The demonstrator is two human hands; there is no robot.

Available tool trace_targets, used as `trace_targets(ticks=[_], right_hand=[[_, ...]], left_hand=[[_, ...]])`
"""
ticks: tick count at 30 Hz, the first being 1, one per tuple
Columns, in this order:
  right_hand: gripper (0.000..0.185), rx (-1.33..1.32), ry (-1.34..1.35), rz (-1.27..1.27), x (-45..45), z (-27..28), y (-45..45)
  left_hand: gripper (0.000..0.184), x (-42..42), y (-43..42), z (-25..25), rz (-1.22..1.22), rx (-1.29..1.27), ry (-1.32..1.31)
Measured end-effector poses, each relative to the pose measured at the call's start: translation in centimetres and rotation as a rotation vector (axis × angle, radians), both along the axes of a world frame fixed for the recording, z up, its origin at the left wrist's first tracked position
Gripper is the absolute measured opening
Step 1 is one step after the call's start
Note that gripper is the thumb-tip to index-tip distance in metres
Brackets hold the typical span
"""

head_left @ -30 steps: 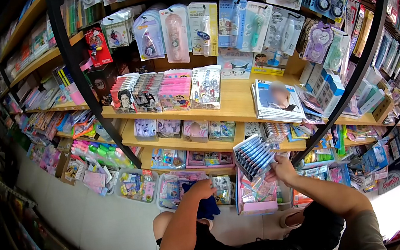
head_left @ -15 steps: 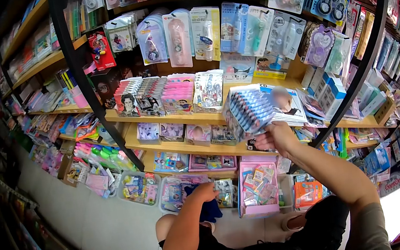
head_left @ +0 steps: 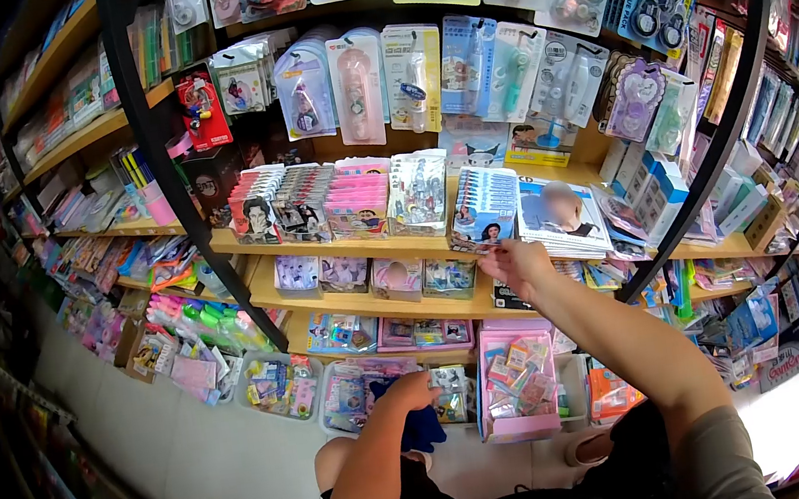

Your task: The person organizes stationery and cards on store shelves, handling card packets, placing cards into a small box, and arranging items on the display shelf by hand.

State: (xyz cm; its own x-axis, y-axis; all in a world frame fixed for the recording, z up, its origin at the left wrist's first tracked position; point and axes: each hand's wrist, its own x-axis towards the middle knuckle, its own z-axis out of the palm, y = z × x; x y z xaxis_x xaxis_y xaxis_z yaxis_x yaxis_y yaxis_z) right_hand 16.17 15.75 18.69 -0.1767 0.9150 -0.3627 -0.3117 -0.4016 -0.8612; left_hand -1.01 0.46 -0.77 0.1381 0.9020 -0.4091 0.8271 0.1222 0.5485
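My right hand is at the shelf's front edge, fingers stretched out, with the fingertips at the lower front of a box of blue-and-white packets. That box stands on the shelf, between a box of white patterned packets and a stack of booklets with a portrait on the cover. Low down, my left hand is closed on a dark blue cloth. The cloth hangs in front of the floor bins, and its upper part is hidden by the hand.
Blister-packed goods hang above the shelf. Boxes of pink packets stand farther left. On the floor are a pink box and a clear bin of small packets. Black posts frame the shelving.
The box of blue-and-white packets, tilted in my right hand before, now stands on the shelf. My right hand has moved slightly left and its grip has loosened. My left hand stays put with the cloth.
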Motion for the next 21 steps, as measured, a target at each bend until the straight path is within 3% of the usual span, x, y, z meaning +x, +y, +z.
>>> trace_targets(ticks=[6,12,21], right_hand=[[0.015,0.168,-0.206,0.032,1.7,1.9,-3.0],[0.022,-0.017,-0.178,0.241,2.0,3.1,-2.8],[0.028,0.080,-0.267,0.226,0.7,1.9,0.4]], left_hand=[[0.049,-0.1,0.0,-0.2,-0.031,-0.006,0.015],[0.049,0.1,-0.3,-0.7,-0.031,0.052,0.035],[0.045,0.2,-0.7,1.1,-0.006,-0.002,0.029]])
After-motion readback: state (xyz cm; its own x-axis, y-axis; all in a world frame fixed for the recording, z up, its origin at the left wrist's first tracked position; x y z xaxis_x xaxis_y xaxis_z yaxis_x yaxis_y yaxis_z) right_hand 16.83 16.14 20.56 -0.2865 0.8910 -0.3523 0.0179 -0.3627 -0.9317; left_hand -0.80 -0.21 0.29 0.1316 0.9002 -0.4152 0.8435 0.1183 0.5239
